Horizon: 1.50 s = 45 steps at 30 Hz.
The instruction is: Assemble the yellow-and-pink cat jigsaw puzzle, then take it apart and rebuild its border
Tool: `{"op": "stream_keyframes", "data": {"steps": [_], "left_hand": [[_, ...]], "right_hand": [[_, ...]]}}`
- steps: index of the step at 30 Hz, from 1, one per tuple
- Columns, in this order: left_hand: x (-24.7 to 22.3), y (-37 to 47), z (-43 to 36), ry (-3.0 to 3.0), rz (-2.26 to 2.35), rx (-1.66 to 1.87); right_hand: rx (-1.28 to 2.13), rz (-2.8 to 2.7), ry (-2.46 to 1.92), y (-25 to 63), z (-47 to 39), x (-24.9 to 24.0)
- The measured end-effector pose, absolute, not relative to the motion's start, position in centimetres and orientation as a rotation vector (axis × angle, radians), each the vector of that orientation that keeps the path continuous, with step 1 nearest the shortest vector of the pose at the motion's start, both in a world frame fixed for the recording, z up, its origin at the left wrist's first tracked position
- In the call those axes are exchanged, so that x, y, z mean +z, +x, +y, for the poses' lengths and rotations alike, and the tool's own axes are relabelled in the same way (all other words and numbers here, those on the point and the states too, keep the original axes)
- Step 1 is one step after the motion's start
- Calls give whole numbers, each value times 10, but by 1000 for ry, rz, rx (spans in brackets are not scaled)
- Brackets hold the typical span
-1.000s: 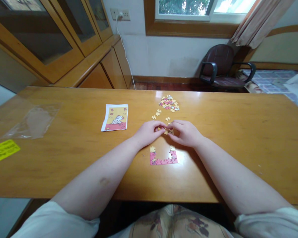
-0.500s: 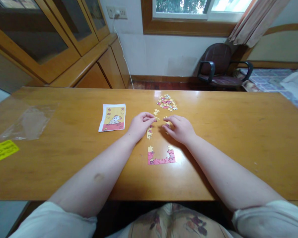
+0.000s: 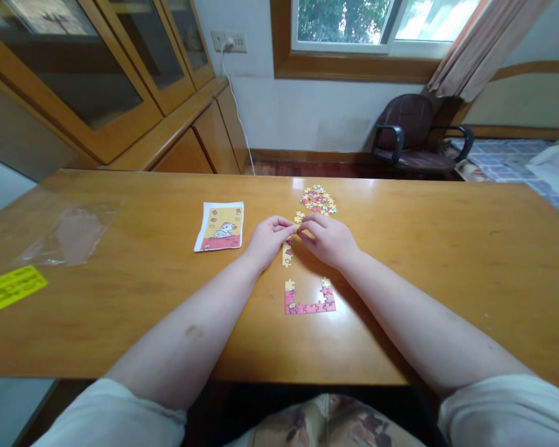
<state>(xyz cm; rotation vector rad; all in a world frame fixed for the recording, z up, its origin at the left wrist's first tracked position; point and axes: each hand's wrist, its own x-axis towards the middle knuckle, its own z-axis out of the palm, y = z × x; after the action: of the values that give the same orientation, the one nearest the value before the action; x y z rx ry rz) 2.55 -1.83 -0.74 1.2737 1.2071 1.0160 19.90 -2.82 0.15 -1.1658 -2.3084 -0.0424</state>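
Observation:
My left hand [image 3: 271, 242] pinches a small yellow jigsaw piece [image 3: 297, 228], mostly hidden by the fingertips. From the other side my right hand [image 3: 330, 239] has its fingertips drawn together on the same piece, so both hands meet there. Just below my left fingers lies a short joined strip of yellow edge pieces [image 3: 287, 256]. Closer to me is a U-shaped border of pink and yellow pieces [image 3: 310, 307], flat on the table. Beyond my hands are a few loose yellow pieces [image 3: 299, 216] and a heap of mixed jigsaw pieces [image 3: 318, 198].
A picture sheet [image 3: 221, 227] of a white animal on yellow and pink lies left of my hands. Further left are a clear plastic bag [image 3: 69, 236] and a yellow label [image 3: 12, 290] on the wooden table [image 3: 423, 267]. A chair [image 3: 407, 133] stands beyond.
My right hand has moved left and its fingers have closed on the piece at my left fingertips. The camera view has shifted slightly.

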Motion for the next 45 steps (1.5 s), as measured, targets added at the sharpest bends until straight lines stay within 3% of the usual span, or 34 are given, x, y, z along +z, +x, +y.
{"op": "stream_keyframes", "data": {"steps": [8,12,16,34,41,45], "left_hand": [[-1,15,-14,1655,1584,996],[-5,6,-10,1977,1767,741],[-8,6,-11,2083,1769,577],[-9,10,-11,2125,1776,559],[-5,11,-13,2280,1536,559],[-5,11,-14,2287,1538,504]], "right_hand": [[108,-2280,-1246,199,-23,-7],[157,-2383,-1320,196,-21,-7],[178,-2426,-1326,192,-23,-7],[137,-2450,-1359,193,-26,-2],[67,-2188,-2025,259,-4,23],[186,-2297,-2118,277,2,21]]}}
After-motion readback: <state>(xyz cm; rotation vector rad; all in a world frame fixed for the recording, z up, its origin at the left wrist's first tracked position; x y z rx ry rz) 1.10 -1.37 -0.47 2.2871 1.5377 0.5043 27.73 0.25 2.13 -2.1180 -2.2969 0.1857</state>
